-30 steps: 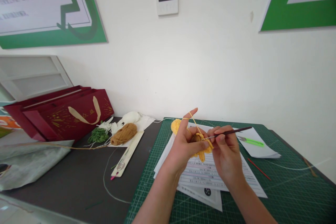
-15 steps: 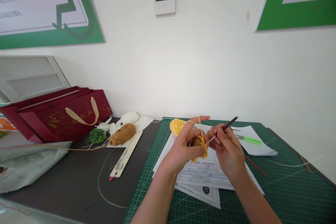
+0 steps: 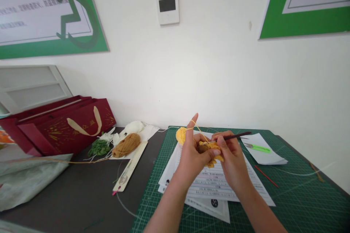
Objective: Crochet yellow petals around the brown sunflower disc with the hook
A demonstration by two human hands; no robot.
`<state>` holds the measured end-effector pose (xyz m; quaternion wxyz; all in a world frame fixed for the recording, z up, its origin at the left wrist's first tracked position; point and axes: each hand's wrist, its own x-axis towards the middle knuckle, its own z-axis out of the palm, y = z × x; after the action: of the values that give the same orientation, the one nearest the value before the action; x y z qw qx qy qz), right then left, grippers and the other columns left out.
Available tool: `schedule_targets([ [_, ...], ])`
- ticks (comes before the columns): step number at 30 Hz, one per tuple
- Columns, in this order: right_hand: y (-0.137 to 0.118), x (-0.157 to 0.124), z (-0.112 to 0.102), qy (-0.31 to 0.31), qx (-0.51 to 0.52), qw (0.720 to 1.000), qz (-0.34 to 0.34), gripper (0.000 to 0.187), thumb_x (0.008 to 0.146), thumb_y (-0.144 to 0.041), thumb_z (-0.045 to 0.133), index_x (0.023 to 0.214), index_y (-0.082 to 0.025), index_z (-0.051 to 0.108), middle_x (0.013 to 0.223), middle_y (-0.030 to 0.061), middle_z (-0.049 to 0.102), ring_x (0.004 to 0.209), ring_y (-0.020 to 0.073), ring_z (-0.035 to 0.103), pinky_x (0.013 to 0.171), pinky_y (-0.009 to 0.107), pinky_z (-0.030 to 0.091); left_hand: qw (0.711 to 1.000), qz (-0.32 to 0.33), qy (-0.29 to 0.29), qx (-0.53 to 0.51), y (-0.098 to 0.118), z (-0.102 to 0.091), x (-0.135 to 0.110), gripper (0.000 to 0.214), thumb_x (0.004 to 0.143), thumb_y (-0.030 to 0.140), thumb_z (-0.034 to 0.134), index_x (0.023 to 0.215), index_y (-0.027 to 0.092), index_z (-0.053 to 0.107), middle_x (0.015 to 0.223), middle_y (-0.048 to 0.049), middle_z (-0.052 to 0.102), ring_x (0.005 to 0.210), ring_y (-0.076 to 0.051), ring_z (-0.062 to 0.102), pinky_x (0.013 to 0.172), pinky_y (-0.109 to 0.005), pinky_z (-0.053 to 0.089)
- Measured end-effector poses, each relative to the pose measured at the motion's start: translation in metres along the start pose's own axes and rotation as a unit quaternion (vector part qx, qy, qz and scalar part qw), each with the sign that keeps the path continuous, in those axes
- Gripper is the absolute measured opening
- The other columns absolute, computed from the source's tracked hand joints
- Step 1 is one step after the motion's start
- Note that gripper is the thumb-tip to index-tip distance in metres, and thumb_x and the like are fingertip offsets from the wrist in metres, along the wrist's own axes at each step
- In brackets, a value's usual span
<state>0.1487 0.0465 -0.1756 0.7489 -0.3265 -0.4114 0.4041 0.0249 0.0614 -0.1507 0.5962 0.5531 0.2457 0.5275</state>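
Observation:
A small piece of yellow crochet work [image 3: 212, 155] is pinched between the thumb and fingers of my left hand [image 3: 191, 153]. The raised left index finger has yellow yarn looped round it, and a strand slopes down to the work. My right hand [image 3: 232, 156] grips a crochet hook [image 3: 235, 136] with a dark handle, its metal shaft lying across the top edge of the work. The hook's tip is too small to make out. Behind my left hand sits a ball of yellow yarn [image 3: 181, 135], partly covered by it.
Printed sheets [image 3: 202, 184] lie under my hands on a green cutting mat [image 3: 298, 196]. To the right are a green cutter [image 3: 259, 148] on white paper and a red stick [image 3: 265, 176]. Leftward are brown yarn [image 3: 127, 145], green yarn [image 3: 99, 147], a ruler [image 3: 130, 167] and a red bag [image 3: 73, 127].
The hook has swung from a steep slant to nearly level, and my right hand has come closer to the left. My left index finger now points more upright. The view has tilted slightly upward.

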Motion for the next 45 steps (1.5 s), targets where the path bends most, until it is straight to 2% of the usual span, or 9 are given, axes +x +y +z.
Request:
schedule_targets([
  [5,-0.003,0.002,-0.003,-0.005,-0.060,0.997,-0.055,0.022,0.087,-0.045,0.078,0.084,-0.025,0.070,0.085,0.0009,0.067,0.081,0.0166,0.060,0.075,0.030,0.049,1.000,-0.005,0.004,-0.009,0.001,-0.002,0.000,0.137,0.060,0.017,0.097,0.165,0.033,0.011,0.074,0.0092,0.061,0.055,-0.010,0.051,0.052,-0.023,0.042],
  [8,-0.004,0.003,-0.004,-0.012,-0.071,0.995,-0.067,0.021,0.090,-0.045,0.074,0.086,-0.025,0.069,0.084,0.0009,0.068,0.078,0.0164,0.061,0.072,0.030,0.049,0.999,-0.011,-0.012,-0.038,0.006,-0.005,0.000,0.114,0.072,0.027,0.092,0.163,0.026,0.023,0.078,0.0047,0.065,0.063,-0.012,0.056,0.060,-0.025,0.044],
  [11,-0.004,0.005,-0.007,-0.017,-0.074,0.994,-0.082,0.019,0.093,-0.043,0.072,0.088,-0.025,0.068,0.087,0.0011,0.069,0.079,0.0164,0.062,0.074,0.030,0.051,0.998,-0.012,-0.023,-0.059,0.011,-0.008,-0.001,0.094,0.080,0.026,0.086,0.158,0.021,0.034,0.084,0.0005,0.068,0.073,-0.014,0.059,0.069,-0.028,0.046],
  [20,-0.007,0.006,-0.009,-0.044,-0.070,0.988,-0.130,0.012,0.097,-0.038,0.067,0.092,-0.027,0.066,0.087,0.0001,0.073,0.084,0.0155,0.068,0.082,0.030,0.055,0.996,-0.014,-0.023,-0.083,0.011,-0.006,-0.002,0.087,0.076,0.013,0.086,0.152,0.022,0.043,0.085,0.0011,0.067,0.076,-0.016,0.059,0.073,-0.031,0.045],
  [23,-0.008,0.006,-0.009,-0.047,-0.073,0.986,-0.141,0.010,0.098,-0.036,0.066,0.093,-0.026,0.066,0.087,0.0000,0.073,0.084,0.0153,0.069,0.081,0.030,0.056,0.996,-0.018,-0.022,-0.090,0.012,-0.004,-0.003,0.086,0.076,0.014,0.086,0.151,0.023,0.044,0.086,0.0010,0.067,0.077,-0.016,0.059,0.074,-0.031,0.044],
  [28,-0.008,0.005,-0.008,-0.046,-0.076,0.984,-0.158,0.009,0.098,-0.034,0.067,0.094,-0.027,0.066,0.087,-0.0006,0.072,0.084,0.0146,0.070,0.081,0.029,0.057,0.995,-0.027,-0.004,-0.097,0.013,0.003,-0.005,0.068,0.084,0.018,0.080,0.145,0.020,0.049,0.084,0.0013,0.064,0.079,-0.015,0.059,0.078,-0.031,0.043],
  [35,-0.007,0.002,-0.007,-0.032,-0.081,0.984,-0.153,0.008,0.096,-0.033,0.068,0.093,-0.026,0.067,0.087,0.0001,0.073,0.082,0.0149,0.071,0.079,0.028,0.057,0.994,-0.038,-0.003,-0.101,0.017,0.004,-0.006,0.078,0.073,0.001,0.074,0.144,0.020,0.050,0.081,0.0020,0.063,0.074,-0.016,0.058,0.072,-0.031,0.042],
  [45,-0.001,0.005,-0.009,-0.029,-0.039,0.994,-0.095,0.013,0.097,-0.038,0.066,0.094,-0.027,0.064,0.087,-0.0002,0.071,0.080,0.0164,0.068,0.078,0.033,0.057,0.994,-0.031,-0.001,-0.107,0.018,0.006,-0.006,0.078,0.073,0.004,0.076,0.144,0.021,0.049,0.084,0.0017,0.063,0.077,-0.015,0.056,0.073,-0.030,0.042],
])
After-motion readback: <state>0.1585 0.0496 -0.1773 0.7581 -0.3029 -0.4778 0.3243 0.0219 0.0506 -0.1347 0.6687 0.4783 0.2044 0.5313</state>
